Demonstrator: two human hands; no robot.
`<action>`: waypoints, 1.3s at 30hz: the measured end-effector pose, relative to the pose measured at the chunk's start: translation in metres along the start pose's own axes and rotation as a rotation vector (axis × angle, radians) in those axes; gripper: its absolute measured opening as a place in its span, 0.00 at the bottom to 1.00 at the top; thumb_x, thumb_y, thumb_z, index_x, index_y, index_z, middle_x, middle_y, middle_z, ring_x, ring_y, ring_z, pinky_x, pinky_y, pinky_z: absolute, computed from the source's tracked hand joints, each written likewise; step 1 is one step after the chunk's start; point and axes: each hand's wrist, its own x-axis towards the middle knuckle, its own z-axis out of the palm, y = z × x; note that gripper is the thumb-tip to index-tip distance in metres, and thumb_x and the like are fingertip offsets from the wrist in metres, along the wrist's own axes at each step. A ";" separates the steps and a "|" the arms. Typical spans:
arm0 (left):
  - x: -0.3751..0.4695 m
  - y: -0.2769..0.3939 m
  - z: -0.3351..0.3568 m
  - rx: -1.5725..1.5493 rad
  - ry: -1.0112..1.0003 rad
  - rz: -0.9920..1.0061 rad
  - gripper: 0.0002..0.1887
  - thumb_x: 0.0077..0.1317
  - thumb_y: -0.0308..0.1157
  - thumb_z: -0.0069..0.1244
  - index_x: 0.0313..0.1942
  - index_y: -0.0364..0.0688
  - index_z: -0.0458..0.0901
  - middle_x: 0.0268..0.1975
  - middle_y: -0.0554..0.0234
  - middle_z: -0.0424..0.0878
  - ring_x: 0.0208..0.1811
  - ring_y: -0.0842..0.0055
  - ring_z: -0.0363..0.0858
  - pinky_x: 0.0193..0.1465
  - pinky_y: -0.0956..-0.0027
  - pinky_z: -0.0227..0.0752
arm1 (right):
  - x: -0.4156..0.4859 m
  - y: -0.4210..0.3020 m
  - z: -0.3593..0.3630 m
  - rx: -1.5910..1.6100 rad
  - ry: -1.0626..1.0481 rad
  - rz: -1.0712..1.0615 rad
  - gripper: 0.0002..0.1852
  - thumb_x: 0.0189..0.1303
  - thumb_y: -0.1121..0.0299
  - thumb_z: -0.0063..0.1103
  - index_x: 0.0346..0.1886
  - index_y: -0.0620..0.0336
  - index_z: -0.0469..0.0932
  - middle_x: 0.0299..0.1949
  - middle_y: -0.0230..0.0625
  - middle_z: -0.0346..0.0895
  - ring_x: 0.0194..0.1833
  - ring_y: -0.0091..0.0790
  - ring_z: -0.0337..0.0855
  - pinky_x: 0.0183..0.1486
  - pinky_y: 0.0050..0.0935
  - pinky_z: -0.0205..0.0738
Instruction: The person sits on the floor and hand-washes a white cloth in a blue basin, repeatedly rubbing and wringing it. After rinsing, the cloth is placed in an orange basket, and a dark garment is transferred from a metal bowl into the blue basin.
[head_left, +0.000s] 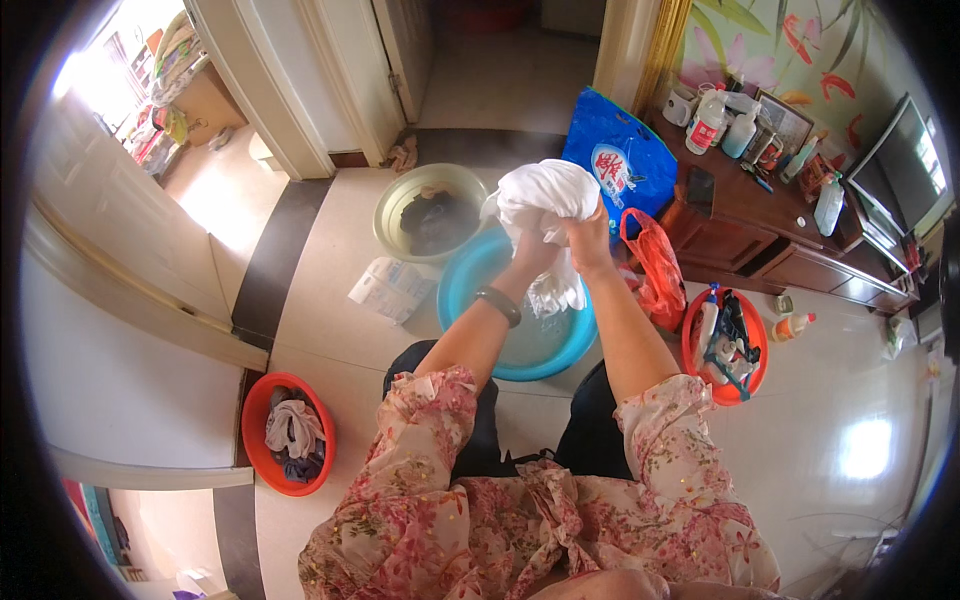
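Bunched white cloth (547, 191) is gripped in both hands above a blue plastic basin (450, 300). My left hand (538, 253), with a dark bangle on its wrist, closes on the cloth from below, its fingers partly hidden by the folds. On the right side my right hand (589, 236) holds the same bundle. A loose end of the cloth hangs down over the basin, where cloudy water (532, 337) shows. Just beyond, to the left, stands a cream basin (390, 206) with dark fabric (439, 221) in water.
A red basin of clothes (247, 431) stands at left; another red basin (759, 375), at right, holds bottles and brushes. A blue bag (649, 161) and a red plastic bag (656, 270) stand by the wooden cabinet (724, 240). Packaging (390, 289) lies flat on the floor.
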 end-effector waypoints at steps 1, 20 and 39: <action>-0.001 0.001 -0.001 0.141 -0.010 -0.053 0.28 0.57 0.31 0.58 0.58 0.39 0.69 0.57 0.53 0.73 0.61 0.64 0.69 0.61 0.63 0.63 | -0.001 0.000 0.001 -0.025 0.000 0.014 0.26 0.47 0.84 0.63 0.54 0.63 0.72 0.49 0.34 0.77 0.50 0.27 0.77 0.55 0.27 0.69; 0.014 0.095 -0.045 -0.310 0.141 -0.048 0.09 0.67 0.30 0.48 0.45 0.39 0.78 0.43 0.61 0.82 0.48 0.73 0.79 0.51 0.68 0.70 | -0.008 -0.015 -0.002 -0.799 -0.429 0.067 0.61 0.35 0.63 0.79 0.72 0.60 0.45 0.68 0.49 0.57 0.70 0.43 0.56 0.70 0.34 0.49; 0.009 0.085 -0.053 0.207 0.102 0.368 0.06 0.67 0.32 0.48 0.41 0.42 0.79 0.29 0.71 0.73 0.30 0.84 0.70 0.34 0.75 0.66 | -0.009 0.058 -0.013 -0.792 -0.155 -0.192 0.20 0.46 0.69 0.69 0.45 0.62 0.78 0.35 0.47 0.83 0.38 0.41 0.84 0.44 0.34 0.74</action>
